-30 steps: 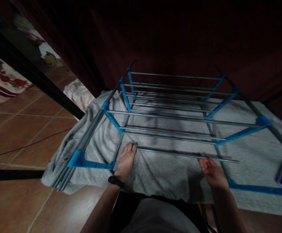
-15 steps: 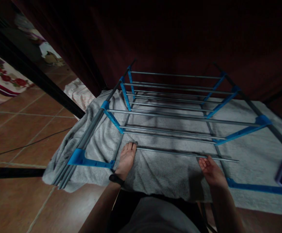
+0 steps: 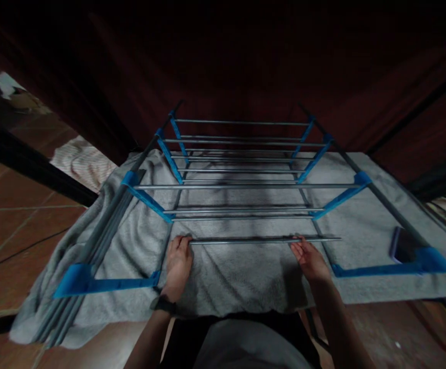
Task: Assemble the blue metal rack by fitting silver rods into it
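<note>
A rack of grey metal rods and blue plastic side brackets (image 3: 146, 199) lies on its back on a grey towel (image 3: 246, 271). A loose metal rod (image 3: 261, 239) lies across the towel in front of me. My left hand (image 3: 178, 264) rests palm down at the rod's left end, fingers stretched over it. Fingers of my right hand (image 3: 309, 259) curl on the rod near its right end, palm partly up. A dark band sits on my left wrist.
A dark phone (image 3: 401, 245) lies on the towel by the right blue bracket (image 3: 391, 266). Brown floor tiles (image 3: 11, 230) spread to the left, with a striped cloth (image 3: 82, 161) beyond. A dark red curtain (image 3: 246, 61) hangs behind the rack.
The view has swung to the right, so the rack sits nearer the centre. Both hands stay on the loose rod, which looks more level and has barely moved on the towel.
</note>
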{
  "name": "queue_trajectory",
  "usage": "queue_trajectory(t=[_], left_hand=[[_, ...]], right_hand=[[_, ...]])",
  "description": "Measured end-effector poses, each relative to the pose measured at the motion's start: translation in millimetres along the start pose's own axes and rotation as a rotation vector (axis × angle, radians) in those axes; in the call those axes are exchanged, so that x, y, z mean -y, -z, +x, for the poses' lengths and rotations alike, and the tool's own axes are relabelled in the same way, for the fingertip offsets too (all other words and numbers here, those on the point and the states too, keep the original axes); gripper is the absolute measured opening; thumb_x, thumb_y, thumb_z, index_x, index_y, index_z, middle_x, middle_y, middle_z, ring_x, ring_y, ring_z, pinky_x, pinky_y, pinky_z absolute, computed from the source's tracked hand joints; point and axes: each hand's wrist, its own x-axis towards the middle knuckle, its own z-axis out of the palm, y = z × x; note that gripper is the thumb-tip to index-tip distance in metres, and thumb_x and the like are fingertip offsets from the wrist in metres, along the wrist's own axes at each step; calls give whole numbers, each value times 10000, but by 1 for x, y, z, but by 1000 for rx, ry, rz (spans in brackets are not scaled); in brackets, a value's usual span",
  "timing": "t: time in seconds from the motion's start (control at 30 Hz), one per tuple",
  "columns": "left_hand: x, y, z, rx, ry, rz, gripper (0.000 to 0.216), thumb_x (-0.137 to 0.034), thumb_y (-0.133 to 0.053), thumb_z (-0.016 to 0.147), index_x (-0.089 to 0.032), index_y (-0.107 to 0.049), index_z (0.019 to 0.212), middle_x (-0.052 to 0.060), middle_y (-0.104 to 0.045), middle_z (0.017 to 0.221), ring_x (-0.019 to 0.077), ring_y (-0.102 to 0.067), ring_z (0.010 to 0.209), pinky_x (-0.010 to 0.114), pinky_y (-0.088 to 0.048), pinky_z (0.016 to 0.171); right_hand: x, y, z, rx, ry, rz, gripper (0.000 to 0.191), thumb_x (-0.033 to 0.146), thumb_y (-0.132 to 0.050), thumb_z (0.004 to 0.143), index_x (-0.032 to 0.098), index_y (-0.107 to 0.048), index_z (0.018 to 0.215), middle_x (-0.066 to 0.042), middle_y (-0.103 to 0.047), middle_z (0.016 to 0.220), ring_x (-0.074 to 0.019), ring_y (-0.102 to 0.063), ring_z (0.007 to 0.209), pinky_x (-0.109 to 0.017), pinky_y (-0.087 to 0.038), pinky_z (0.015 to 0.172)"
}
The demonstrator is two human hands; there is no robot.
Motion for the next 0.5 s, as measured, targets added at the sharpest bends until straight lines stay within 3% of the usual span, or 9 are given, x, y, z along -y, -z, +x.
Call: queue_trajectory(t=[0.17,0.33,0.43,0.5], left_hand=[[9,-3,6,-49,187,-311,277,-254,-490,844,-229,-693,1031,82,-679,1067,264,-639,1042,422,-501,990],[10,-7,10,-58,553,-827,335,-340,-700,697,-221,-687,1010,23,-710,876,209,-679,807,378,-565,816],[2,-3,14,-134,682,-1166,412,-301,-790,627,-218,-673,1013,10,-726,895,196,-701,835,387,-578,859],[-3,1,17,-162,757,-1317,353,-242,-792,628,-215,-668,958,4,-732,871,202,-716,866,423,-577,917]], right_hand=[[0,-2,0,-8,-7,3,282,329,-876,643,227,-685,825,-28,-744,924,-166,-706,852,-325,-608,849],[1,-7,-1,-2,-23,0,336,343,-881,604,216,-695,853,-30,-734,898,-172,-699,826,-349,-594,870],[1,-10,-2,6,-24,3,315,339,-867,608,219,-684,835,-26,-723,858,-189,-705,844,-377,-581,901],[0,-14,-4,12,-24,1,306,353,-862,618,221,-669,816,-20,-710,812,-199,-709,839,-395,-576,911]])
